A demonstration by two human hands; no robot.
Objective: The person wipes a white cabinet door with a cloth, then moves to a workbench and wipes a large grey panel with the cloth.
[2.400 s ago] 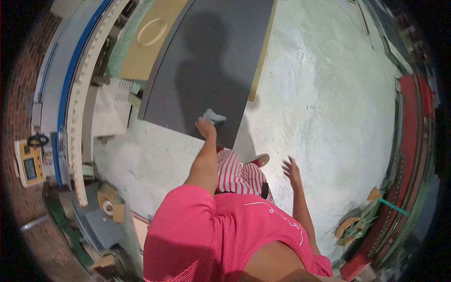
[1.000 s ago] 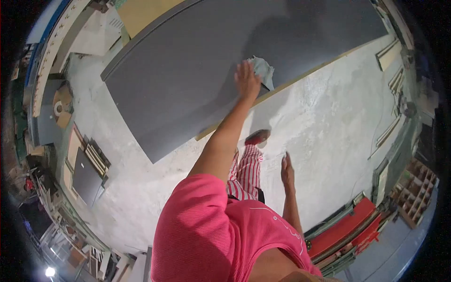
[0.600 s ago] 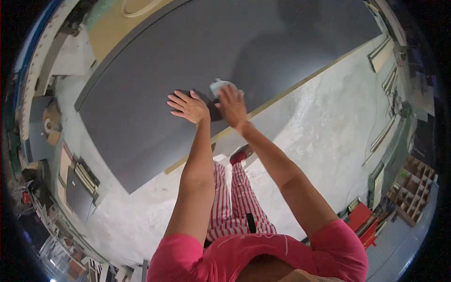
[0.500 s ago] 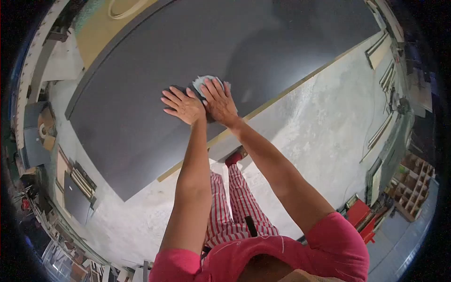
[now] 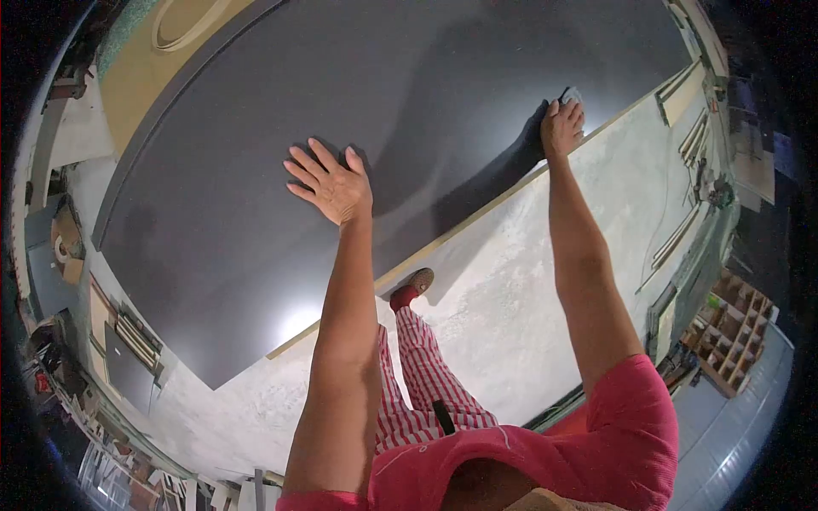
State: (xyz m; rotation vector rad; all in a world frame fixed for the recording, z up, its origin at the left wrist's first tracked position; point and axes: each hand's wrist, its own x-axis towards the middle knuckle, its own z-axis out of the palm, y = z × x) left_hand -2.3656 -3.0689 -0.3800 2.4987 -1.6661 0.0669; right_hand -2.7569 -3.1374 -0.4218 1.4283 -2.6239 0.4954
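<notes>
A large dark grey sheet (image 5: 341, 77) lies flat before me, with a yellowish strip showing along its near edge. My left hand (image 5: 332, 186) rests on the sheet with its fingers spread and nothing in it. Farther to the right, close to the near edge, my right hand (image 5: 561, 132) presses a crumpled pale grey cloth (image 5: 573, 94) against the surface. Most of the cloth is hidden beneath my fingers.
Below the sheet is a pale, worn floor (image 5: 486, 289). A tan board (image 5: 128, 85) with a looped strip (image 5: 162, 38) on it lies at the far left. Thin boards (image 5: 141, 341) lean at the left, and a compartmented wooden box (image 5: 737, 328) stands at the right.
My right hand has moved far right along the sheet with the cloth, away from my left hand. The left hand stays spread on the surface. One foot has shifted.
</notes>
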